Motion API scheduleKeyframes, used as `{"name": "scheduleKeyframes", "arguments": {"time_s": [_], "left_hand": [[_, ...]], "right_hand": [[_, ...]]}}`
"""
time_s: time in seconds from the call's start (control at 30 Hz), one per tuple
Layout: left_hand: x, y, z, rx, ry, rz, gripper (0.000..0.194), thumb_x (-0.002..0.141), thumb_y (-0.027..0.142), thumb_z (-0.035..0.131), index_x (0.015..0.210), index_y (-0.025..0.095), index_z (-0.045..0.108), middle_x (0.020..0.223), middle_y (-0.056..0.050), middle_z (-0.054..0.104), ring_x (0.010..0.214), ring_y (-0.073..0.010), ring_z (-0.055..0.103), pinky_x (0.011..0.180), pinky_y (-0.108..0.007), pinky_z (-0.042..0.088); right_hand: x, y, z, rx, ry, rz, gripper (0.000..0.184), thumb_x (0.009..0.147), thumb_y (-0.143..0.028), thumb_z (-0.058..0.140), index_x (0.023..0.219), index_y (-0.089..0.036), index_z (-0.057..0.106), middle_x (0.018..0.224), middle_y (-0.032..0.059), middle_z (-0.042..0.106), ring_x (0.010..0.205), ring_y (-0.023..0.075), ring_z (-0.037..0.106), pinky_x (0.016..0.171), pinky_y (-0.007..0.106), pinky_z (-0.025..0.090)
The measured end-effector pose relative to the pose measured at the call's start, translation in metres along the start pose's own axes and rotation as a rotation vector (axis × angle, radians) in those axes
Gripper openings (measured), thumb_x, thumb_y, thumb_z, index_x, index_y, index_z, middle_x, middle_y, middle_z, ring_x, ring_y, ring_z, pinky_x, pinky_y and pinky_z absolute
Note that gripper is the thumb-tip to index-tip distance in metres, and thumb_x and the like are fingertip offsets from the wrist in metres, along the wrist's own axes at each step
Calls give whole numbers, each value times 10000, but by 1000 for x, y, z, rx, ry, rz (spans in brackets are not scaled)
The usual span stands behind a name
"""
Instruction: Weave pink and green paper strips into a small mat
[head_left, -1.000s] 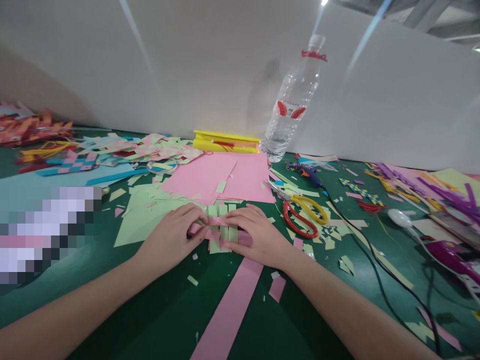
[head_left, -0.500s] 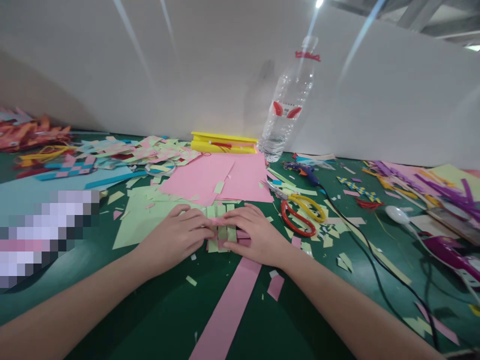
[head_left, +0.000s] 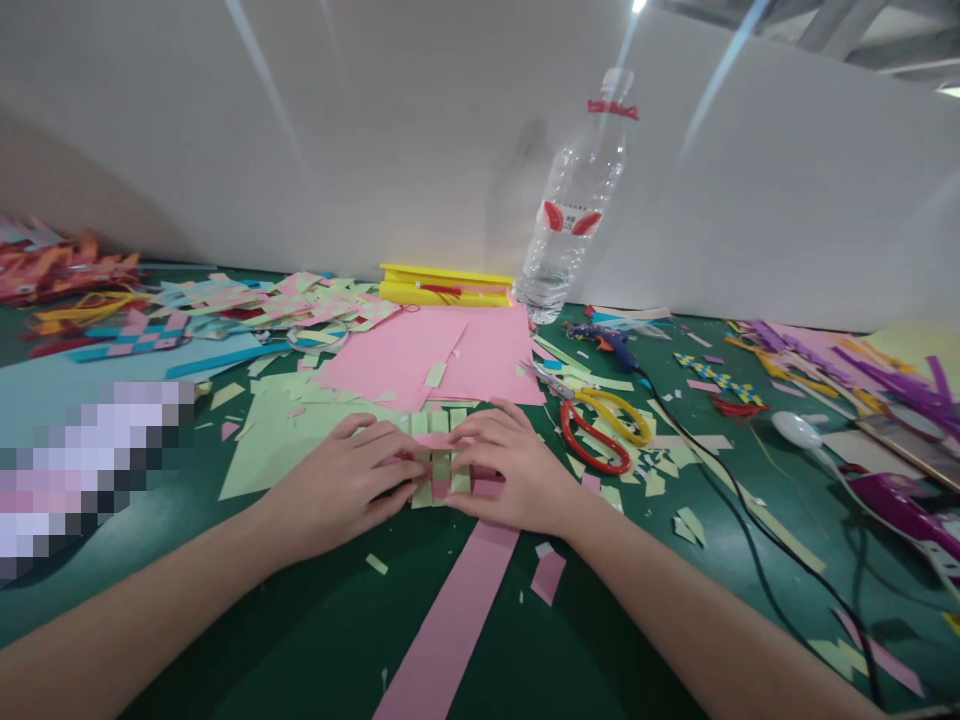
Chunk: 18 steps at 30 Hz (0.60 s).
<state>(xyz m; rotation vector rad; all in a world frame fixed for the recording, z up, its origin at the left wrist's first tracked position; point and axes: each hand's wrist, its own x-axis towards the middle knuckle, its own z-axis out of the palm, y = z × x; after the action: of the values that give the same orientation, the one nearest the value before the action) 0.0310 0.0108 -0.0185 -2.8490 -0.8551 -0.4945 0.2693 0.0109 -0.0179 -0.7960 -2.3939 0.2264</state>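
Observation:
A small woven piece of green and pink paper strips (head_left: 441, 468) lies in front of me, its green strips crossing over and under the pink ones. My left hand (head_left: 352, 480) grips its left side, with bent fingers on the paper. On the right side, my right hand (head_left: 517, 470) has its fingertips on the strips and its thumb at the lower edge. The fingers hide both ends of the weave. Below my right hand a long pink strip (head_left: 457, 620) runs down toward me over the green table (head_left: 300, 640).
Pink sheets (head_left: 495, 350) and a green sheet (head_left: 255, 450) lie behind my hands. To the right are scissors (head_left: 604, 425), a blue glue gun (head_left: 615, 345) with a black cord, and a purple tool (head_left: 892, 505). A plastic bottle (head_left: 574, 220) stands by the wall. Paper scraps are scattered about.
The right-hand fingers have lifted and shifted slightly, showing a little more of the pink cross strip. The left hand has barely moved, and the view has shifted slightly.

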Motion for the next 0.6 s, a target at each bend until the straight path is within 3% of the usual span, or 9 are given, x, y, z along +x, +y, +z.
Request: {"name": "scheduleKeyframes", "arguments": {"time_s": [0.1,0.2,0.4,0.6], "left_hand": [[-1,0,1,-1,0,-9,266,961,231,409,1007,230,671,1024,-37,694,942,-202,587,872,-383,356],[-1,0,1,1,-4,-9,274,969,238,406,1005,227,678,1017,-40,696,938,-199,588,871,-383,355],[0,2,1,26,-11,-14,298,975,252,381,1046,227,669,1048,-51,693,971,-209,583,884,-395,364],[1,3,-1,77,-8,1,320,970,225,357,1048,206,667,1008,-66,687,922,-221,591,842,-387,392]], "right_hand": [[0,2,0,-38,32,10,236,795,-446,674,816,-211,664,908,39,653,888,184,563,898,382,373],[-1,3,0,-81,15,11,270,814,-466,650,786,-200,684,758,21,617,766,165,537,797,345,367],[-1,2,0,-83,-86,24,257,834,-435,635,739,-201,685,679,-4,601,717,147,541,826,343,328],[1,0,-2,9,-109,76,211,819,-389,668,726,-199,668,752,5,658,775,154,592,850,345,334]]}}
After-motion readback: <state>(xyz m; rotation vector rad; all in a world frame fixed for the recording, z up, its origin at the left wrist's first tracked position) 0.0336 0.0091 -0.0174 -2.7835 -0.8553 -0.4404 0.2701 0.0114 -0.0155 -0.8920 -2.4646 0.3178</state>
